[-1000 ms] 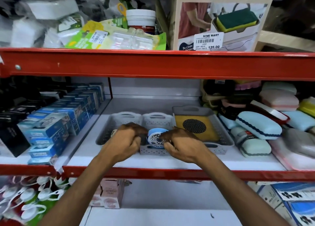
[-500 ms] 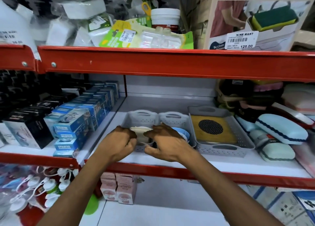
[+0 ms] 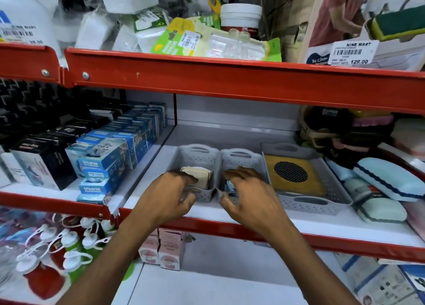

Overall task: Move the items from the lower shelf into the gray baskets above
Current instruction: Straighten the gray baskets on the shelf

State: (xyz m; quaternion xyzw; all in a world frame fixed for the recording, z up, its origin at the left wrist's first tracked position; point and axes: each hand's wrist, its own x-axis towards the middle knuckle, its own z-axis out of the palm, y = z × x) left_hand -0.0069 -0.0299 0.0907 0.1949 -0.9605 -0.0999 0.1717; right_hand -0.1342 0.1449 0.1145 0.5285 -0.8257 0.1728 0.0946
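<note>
Two small gray perforated baskets stand side by side on the middle shelf. The left basket (image 3: 195, 154) holds cream flat items (image 3: 199, 178); the right basket (image 3: 243, 158) holds a blue round item (image 3: 230, 187), mostly hidden. My left hand (image 3: 167, 196) hovers at the front of the left basket with fingers spread, holding nothing. At the front of the right basket my right hand (image 3: 250, 194) is spread the same way, and holds nothing. A larger gray tray (image 3: 322, 196) to the right carries a yellow pad with a black mesh disc (image 3: 291, 171).
Blue and black boxes (image 3: 103, 164) fill the shelf to the left. Light blue cases (image 3: 388, 180) lie at the right. On the lower shelf stand pink boxes (image 3: 170, 249) and white-capped bottles (image 3: 69, 242). Red shelf edges run above and below the baskets.
Both hands have let go and drawn apart, fingers spreading. The blue item now sits in the right basket and the cream items in the left. The camera has shifted left.
</note>
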